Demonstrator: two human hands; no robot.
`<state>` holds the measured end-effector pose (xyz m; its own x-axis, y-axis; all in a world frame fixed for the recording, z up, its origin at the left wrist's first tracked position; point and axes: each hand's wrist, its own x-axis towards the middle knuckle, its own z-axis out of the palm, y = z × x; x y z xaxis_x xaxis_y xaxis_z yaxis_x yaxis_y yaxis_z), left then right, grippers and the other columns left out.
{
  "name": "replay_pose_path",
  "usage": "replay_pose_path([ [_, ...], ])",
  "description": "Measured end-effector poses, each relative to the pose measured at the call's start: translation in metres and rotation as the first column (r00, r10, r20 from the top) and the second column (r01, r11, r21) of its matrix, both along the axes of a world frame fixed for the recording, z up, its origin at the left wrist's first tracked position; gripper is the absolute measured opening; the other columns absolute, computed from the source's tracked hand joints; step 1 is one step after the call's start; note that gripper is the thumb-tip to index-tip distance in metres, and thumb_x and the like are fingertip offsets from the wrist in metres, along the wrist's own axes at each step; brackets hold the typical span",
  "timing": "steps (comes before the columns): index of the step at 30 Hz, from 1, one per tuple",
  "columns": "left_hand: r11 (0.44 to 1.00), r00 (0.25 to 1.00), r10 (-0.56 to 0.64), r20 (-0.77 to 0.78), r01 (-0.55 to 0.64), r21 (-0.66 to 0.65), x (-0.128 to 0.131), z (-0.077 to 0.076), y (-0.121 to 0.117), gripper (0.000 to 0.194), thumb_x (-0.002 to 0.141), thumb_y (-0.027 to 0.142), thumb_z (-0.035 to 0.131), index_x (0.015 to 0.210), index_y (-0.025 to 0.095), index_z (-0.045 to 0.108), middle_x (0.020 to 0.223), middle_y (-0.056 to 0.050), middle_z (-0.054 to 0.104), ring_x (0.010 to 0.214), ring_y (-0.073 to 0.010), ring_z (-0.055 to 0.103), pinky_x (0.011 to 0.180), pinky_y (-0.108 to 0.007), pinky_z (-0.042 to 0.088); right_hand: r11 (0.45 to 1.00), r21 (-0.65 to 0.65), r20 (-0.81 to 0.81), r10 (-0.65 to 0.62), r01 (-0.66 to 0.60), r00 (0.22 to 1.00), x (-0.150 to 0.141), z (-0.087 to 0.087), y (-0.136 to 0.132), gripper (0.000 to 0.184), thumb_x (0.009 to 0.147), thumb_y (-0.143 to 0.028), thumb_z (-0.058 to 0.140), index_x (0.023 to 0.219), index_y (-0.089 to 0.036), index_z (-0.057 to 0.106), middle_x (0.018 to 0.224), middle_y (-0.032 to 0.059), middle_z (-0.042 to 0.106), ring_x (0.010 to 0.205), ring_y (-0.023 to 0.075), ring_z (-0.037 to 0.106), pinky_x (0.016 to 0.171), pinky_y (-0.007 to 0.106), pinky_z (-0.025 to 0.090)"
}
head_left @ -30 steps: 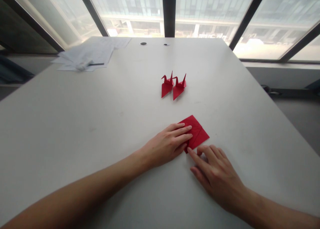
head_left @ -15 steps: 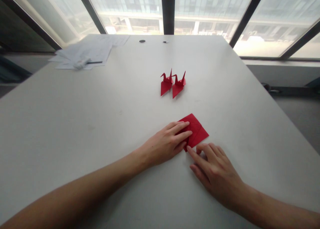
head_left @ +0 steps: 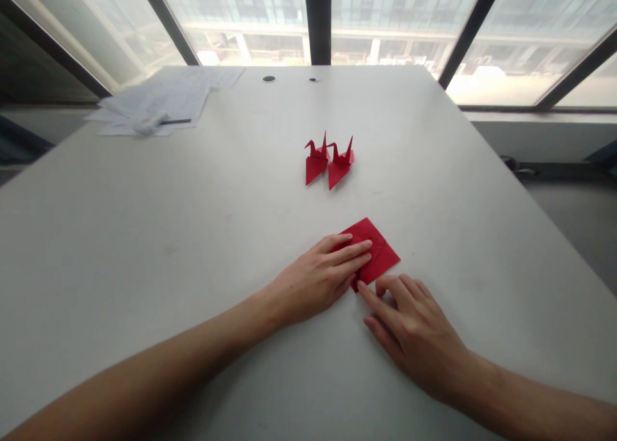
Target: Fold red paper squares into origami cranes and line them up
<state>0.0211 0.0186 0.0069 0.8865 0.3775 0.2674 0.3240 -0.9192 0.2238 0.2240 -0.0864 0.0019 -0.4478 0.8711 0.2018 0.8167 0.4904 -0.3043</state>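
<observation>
A folded square of red origami paper (head_left: 383,256) lies flat on the white table, one corner toward me, crease lines showing on its face. My left hand (head_left: 315,279) rests palm down over its left part, fingers stretched across it and hiding that side. The index fingertip of my right hand (head_left: 409,328) touches the near corner of the paper; its thumb is held apart and the other fingers are curled loosely above the table. Beyond the paper stand two red paper cranes, the left crane (head_left: 316,164) close beside the right crane (head_left: 340,166).
Loose white sheets of paper (head_left: 164,100) lie at the far left of the table (head_left: 144,235), with a dark pen-like stick (head_left: 176,121) and a crumpled whitish thing (head_left: 147,123) on them. Two round holes are near the table's far edge, below the windows.
The fingers of my left hand have shifted slightly on the red paper. My right index fingertip stays at the near corner. The whole view has drifted a little.
</observation>
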Motion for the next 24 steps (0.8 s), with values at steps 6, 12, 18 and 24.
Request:
replay_pose_path([
  [6,0.998,1.000,0.026,-0.016,-0.026,-0.051,-0.0006,-0.0003,-0.0005,0.039,0.098,0.016,0.049,0.136,0.014,0.055,0.151,-0.010,0.048,0.141,-0.0256,0.041,0.117,-0.044,0.037,1.000,0.013,0.005,0.007,-0.007,1.000,-0.0004,0.0019,0.0002,0.036,0.096,-0.024,0.052,0.130,-0.014,0.061,0.099,0.0116,0.060,0.090,0.0254,0.053,0.082,0.043,0.047],
  [12,0.992,0.998,0.064,-0.010,-0.065,-0.110,-0.0023,-0.0040,-0.0003,0.041,0.098,0.020,0.052,0.138,0.019,0.053,0.149,-0.008,0.051,0.140,-0.0270,0.040,0.114,-0.046,0.039,1.000,0.004,0.005,0.003,-0.003,1.000,-0.0004,0.0014,0.0002,0.036,0.096,-0.024,0.052,0.130,-0.015,0.061,0.101,0.0116,0.060,0.091,0.0257,0.053,0.083,0.044,0.047],
  [18,0.990,0.997,0.078,-0.015,-0.079,-0.120,-0.0017,-0.0051,-0.0006,0.040,0.099,0.022,0.051,0.139,0.019,0.052,0.150,-0.007,0.050,0.140,-0.0280,0.038,0.114,-0.047,0.038,1.000,0.012,0.002,0.001,-0.001,1.000,-0.0017,0.0012,-0.0001,0.037,0.096,-0.023,0.053,0.131,-0.014,0.060,0.100,0.0119,0.061,0.091,0.0259,0.053,0.082,0.044,0.047],
  [24,0.991,0.997,0.070,-0.011,-0.071,-0.109,-0.0020,-0.0076,0.0001,0.039,0.098,0.020,0.051,0.137,0.018,0.054,0.149,-0.007,0.050,0.140,-0.0280,0.038,0.115,-0.046,0.038,0.999,0.029,-0.038,-0.016,0.017,0.999,0.0048,-0.0010,0.0020,0.039,0.096,-0.023,0.052,0.134,-0.013,0.057,0.103,0.0128,0.062,0.093,0.0257,0.055,0.082,0.044,0.049],
])
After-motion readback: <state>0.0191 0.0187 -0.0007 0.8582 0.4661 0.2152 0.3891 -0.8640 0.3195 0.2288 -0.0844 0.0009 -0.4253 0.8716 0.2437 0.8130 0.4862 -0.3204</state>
